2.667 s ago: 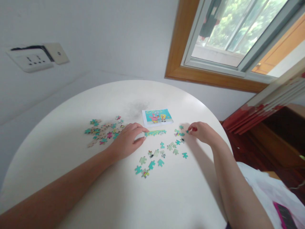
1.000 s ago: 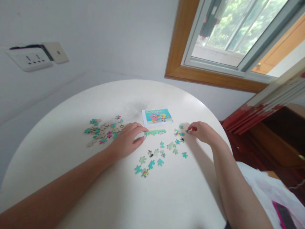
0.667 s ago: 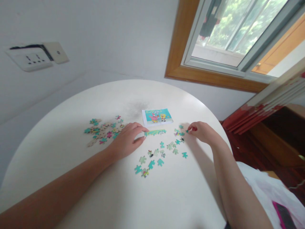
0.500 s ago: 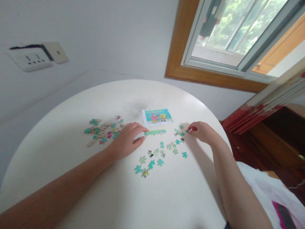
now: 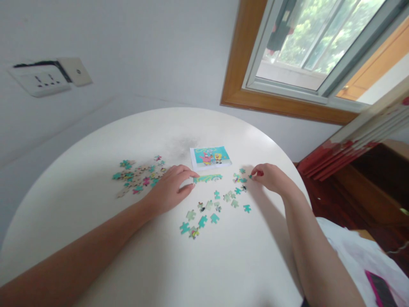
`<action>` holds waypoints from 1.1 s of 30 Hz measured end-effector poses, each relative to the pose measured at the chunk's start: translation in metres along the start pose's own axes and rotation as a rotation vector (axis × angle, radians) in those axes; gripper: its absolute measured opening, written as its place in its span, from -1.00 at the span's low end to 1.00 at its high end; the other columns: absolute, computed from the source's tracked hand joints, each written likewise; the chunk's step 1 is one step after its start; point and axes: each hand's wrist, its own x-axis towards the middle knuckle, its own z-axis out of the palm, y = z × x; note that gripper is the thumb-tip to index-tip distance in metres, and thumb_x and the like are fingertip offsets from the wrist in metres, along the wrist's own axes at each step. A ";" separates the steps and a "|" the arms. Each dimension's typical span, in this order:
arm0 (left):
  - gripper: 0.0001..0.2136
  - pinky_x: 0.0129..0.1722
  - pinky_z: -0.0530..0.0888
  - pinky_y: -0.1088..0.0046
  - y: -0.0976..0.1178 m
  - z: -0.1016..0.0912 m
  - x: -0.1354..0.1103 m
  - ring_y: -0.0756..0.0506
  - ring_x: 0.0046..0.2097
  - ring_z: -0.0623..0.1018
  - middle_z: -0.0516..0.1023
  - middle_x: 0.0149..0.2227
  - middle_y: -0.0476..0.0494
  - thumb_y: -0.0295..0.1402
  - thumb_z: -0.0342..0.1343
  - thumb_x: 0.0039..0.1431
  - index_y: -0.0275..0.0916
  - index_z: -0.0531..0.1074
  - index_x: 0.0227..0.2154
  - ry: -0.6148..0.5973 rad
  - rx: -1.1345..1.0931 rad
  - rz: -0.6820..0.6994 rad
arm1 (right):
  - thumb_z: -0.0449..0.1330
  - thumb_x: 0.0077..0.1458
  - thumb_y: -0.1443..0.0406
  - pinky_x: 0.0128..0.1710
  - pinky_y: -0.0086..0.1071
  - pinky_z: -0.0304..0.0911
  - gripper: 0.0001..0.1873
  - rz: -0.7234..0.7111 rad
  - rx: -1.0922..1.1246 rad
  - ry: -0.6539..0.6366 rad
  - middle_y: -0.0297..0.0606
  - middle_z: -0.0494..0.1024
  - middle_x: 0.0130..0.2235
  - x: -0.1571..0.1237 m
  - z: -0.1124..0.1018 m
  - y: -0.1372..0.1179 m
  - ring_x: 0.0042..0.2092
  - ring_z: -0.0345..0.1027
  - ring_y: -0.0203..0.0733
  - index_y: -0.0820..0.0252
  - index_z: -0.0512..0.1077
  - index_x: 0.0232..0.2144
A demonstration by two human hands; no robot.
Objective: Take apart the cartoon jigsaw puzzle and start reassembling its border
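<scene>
My left hand [image 5: 170, 188] rests on the round white table [image 5: 96, 170], fingers together, their tips touching the left end of a joined strip of green puzzle pieces [image 5: 208, 178]. My right hand [image 5: 271, 177] is curled, its fingertips pinching a small teal puzzle piece [image 5: 250, 176] at the right edge of a scatter of loose pieces [image 5: 220, 204]. A small picture card with cartoon figures [image 5: 210, 156] lies just behind the strip.
A second heap of puzzle pieces [image 5: 138, 177] lies left of my left hand. A wall socket [image 5: 40, 79] is on the wall, a wood-framed window [image 5: 287, 55] behind the table. Red-edged slats [image 5: 358, 140] and dark furniture stand at the right.
Almost nothing has moved. Both hands stay where they were, and the view has dipped by a few pixels.
</scene>
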 end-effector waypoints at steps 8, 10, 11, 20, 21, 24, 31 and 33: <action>-0.78 0.00 0.32 0.24 0.004 -0.002 0.000 -0.18 -0.04 0.40 0.44 -0.11 -0.15 -0.34 -0.03 0.22 -0.16 0.41 -0.11 0.010 -0.002 -0.015 | 0.21 0.04 0.38 -0.10 -0.35 0.20 -0.80 -0.081 0.056 0.209 -0.17 0.44 -0.21 -0.005 0.001 -0.014 -0.22 0.36 -0.21 0.18 0.53 -0.24; -0.78 0.00 0.32 0.24 0.004 -0.002 -0.001 -0.18 -0.05 0.39 0.44 -0.11 -0.15 -0.35 -0.03 0.22 -0.17 0.41 -0.11 0.006 0.004 -0.009 | 0.19 0.06 0.40 -0.10 -0.35 0.21 -0.80 -0.174 0.092 0.212 -0.18 0.43 -0.21 -0.007 0.004 -0.026 -0.21 0.35 -0.21 0.16 0.54 -0.24; -0.78 0.01 0.32 0.23 0.004 -0.002 -0.001 -0.18 -0.04 0.39 0.44 -0.11 -0.15 -0.35 -0.03 0.22 -0.18 0.40 -0.10 0.005 0.006 -0.005 | 0.18 0.07 0.41 -0.10 -0.35 0.21 -0.79 -0.229 0.101 0.208 -0.18 0.43 -0.20 -0.008 0.006 -0.033 -0.19 0.34 -0.21 0.15 0.54 -0.23; -0.76 0.02 0.32 0.22 0.001 -0.001 -0.001 -0.18 -0.03 0.39 0.44 -0.11 -0.16 -0.36 -0.03 0.21 -0.17 0.41 -0.09 0.013 -0.006 -0.011 | 0.15 0.13 0.37 -0.04 -0.29 0.17 -0.78 -0.383 -0.013 0.206 -0.18 0.46 -0.16 -0.009 0.029 -0.072 -0.11 0.30 -0.15 0.11 0.55 -0.20; -0.76 0.02 0.32 0.22 0.001 0.000 -0.001 -0.18 -0.03 0.39 0.44 -0.10 -0.16 -0.37 -0.03 0.21 -0.17 0.41 -0.09 0.016 -0.005 -0.012 | 0.14 0.14 0.36 -0.04 -0.29 0.17 -0.78 -0.375 -0.025 0.203 -0.17 0.46 -0.16 -0.009 0.030 -0.073 -0.10 0.29 -0.14 0.11 0.55 -0.20; -0.76 0.02 0.32 0.23 0.000 0.001 -0.001 -0.18 -0.02 0.39 0.44 -0.10 -0.15 -0.38 -0.03 0.21 -0.16 0.40 -0.09 0.021 0.004 -0.012 | 0.11 0.17 0.34 -0.05 -0.28 0.16 -0.78 -0.360 -0.045 0.186 -0.17 0.46 -0.16 -0.008 0.031 -0.075 -0.09 0.29 -0.14 0.11 0.54 -0.20; -0.77 0.03 0.31 0.21 0.000 0.001 -0.001 -0.18 -0.02 0.39 0.43 -0.09 -0.17 -0.39 -0.02 0.21 -0.18 0.40 -0.09 0.011 0.006 -0.010 | 0.10 0.18 0.35 -0.08 -0.30 0.15 -0.78 -0.359 -0.048 0.174 -0.17 0.48 -0.18 -0.007 0.030 -0.076 -0.10 0.29 -0.14 0.12 0.55 -0.23; -0.77 0.03 0.32 0.21 0.002 0.000 -0.001 -0.19 -0.02 0.39 0.43 -0.10 -0.18 -0.39 -0.02 0.21 -0.19 0.40 -0.09 0.013 0.002 -0.016 | 0.10 0.18 0.35 -0.08 -0.31 0.14 -0.78 -0.360 -0.045 0.179 -0.18 0.48 -0.18 -0.007 0.030 -0.077 -0.10 0.29 -0.14 0.12 0.55 -0.23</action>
